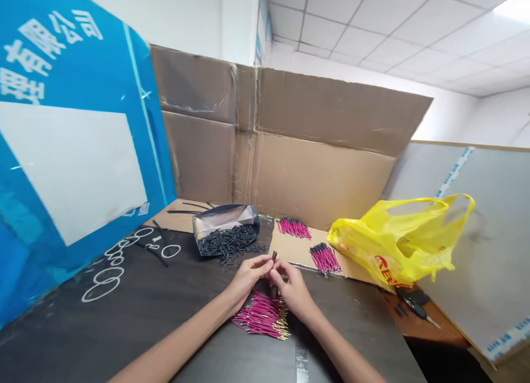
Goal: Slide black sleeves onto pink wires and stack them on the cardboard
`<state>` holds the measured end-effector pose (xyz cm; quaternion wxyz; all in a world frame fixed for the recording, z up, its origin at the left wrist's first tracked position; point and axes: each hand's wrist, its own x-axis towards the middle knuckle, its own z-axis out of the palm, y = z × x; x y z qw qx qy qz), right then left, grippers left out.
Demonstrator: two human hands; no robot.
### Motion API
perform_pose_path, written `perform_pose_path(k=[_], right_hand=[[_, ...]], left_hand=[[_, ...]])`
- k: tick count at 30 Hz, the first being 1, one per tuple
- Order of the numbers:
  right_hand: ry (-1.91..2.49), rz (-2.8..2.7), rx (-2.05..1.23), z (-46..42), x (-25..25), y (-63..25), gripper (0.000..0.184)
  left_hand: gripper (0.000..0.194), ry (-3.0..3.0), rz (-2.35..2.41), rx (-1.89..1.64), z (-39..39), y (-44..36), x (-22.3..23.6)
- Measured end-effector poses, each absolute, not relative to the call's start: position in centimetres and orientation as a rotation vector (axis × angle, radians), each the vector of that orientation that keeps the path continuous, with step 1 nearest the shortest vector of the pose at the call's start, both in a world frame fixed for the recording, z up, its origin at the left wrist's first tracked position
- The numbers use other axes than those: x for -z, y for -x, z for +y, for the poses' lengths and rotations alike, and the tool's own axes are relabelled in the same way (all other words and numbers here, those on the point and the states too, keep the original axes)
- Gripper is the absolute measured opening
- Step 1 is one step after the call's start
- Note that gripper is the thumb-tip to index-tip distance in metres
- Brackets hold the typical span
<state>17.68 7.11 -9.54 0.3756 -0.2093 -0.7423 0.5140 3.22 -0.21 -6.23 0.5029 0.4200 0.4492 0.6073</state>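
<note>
My left hand (pixel 247 277) and my right hand (pixel 293 290) meet over the table, both with their fingers pinched together. Between them they hold magenta wire with short black sleeves (pixel 274 255) sticking up past the fingertips; how many wires is hidden. Just below the hands lies a pile of magenta wires (pixel 260 315) with gold-coloured metal ends on its right side. Beyond my left hand, an open box (pixel 202 242) lies tipped toward me, and short black tube pieces (pixel 227 243) spill from it.
Two bundles of black-tipped magenta wires (pixel 293 228) lie on cardboard beyond the hands. A yellow plastic bag (pixel 397 239) and a cutter-like tool (pixel 416 307) are at the right. White rings (pixel 170 251) lie at the left. Cardboard panels (pixel 318 168) stand behind.
</note>
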Motion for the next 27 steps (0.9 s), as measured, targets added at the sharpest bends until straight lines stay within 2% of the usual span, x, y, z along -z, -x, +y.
perform_pose_path(k=[3,5,7,9,17,27], right_hand=[[0.787,-2.04,-1.007,10.4,8.2,-18.8,0.034],[1.148,-2.186,-0.573,13.6,6.7,-19.2,0.031],[1.266,-2.237,-0.434,16.9,5.3,-18.9,0.03],[1.364,-2.28,-0.314,19.7,4.4,-18.1,0.03],[1.639,-2.431,0.046,24.7,4.5,-13.5,0.027],[1.711,-2.514,0.222,24.5,4.0,-12.4,0.033]], left_hand=[[0.039,-1.128,1.249,-1.496,0.1,-2.8,6.8],[0.032,-1.379,1.426,-1.485,0.2,-2.2,7.3],[0.024,-1.689,1.648,-1.448,0.3,-1.5,7.9],[0.027,-1.942,1.767,-1.352,0.3,-0.8,8.5],[0.026,-2.235,1.892,-1.08,0.3,-0.6,9.0],[0.025,-2.31,1.894,-0.998,0.1,-0.8,8.9]])
